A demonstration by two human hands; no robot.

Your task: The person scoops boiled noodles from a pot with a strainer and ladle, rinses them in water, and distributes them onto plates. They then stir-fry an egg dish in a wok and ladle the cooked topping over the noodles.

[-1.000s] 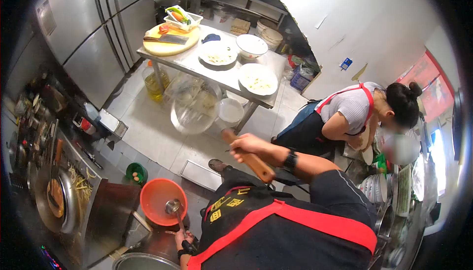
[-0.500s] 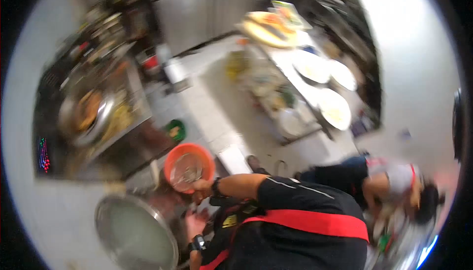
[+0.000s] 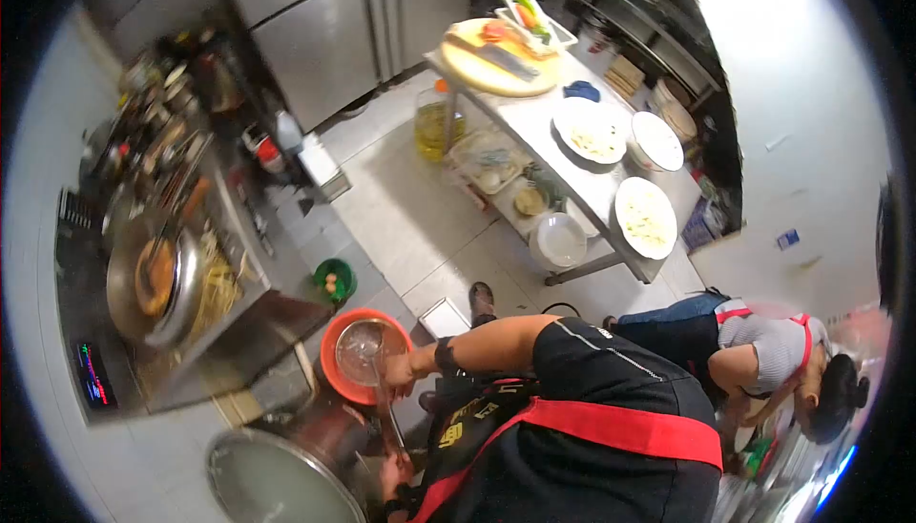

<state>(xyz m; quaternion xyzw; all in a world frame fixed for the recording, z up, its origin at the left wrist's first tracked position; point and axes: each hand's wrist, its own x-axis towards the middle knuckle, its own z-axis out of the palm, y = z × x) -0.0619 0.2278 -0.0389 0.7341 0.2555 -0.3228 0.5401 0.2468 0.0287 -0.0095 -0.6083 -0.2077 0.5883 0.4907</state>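
Note:
My right hand (image 3: 401, 372) is closed round the handle of a long-handled strainer (image 3: 361, 351). The strainer's round head lies inside an orange-red plastic basin (image 3: 330, 340). The handle slants down toward my left hand (image 3: 395, 473), whose fingers are curled at its lower end, partly hidden by the apron and arm. Just left of that hand stands a large metal pot (image 3: 221, 447) with cloudy, pale liquid in it.
A wok (image 3: 124, 284) sits on the stove at left. Near the basin is a green bowl (image 3: 345, 268) with eggs. A steel table (image 3: 534, 122) bears plates and a cutting board (image 3: 468, 70). Behind at right, another person (image 3: 754, 351) bends over.
My left hand has moved down and closed at the strainer's handle end; before, it was apart from it. My right hand stays by the basin, the handle now swung toward my body.

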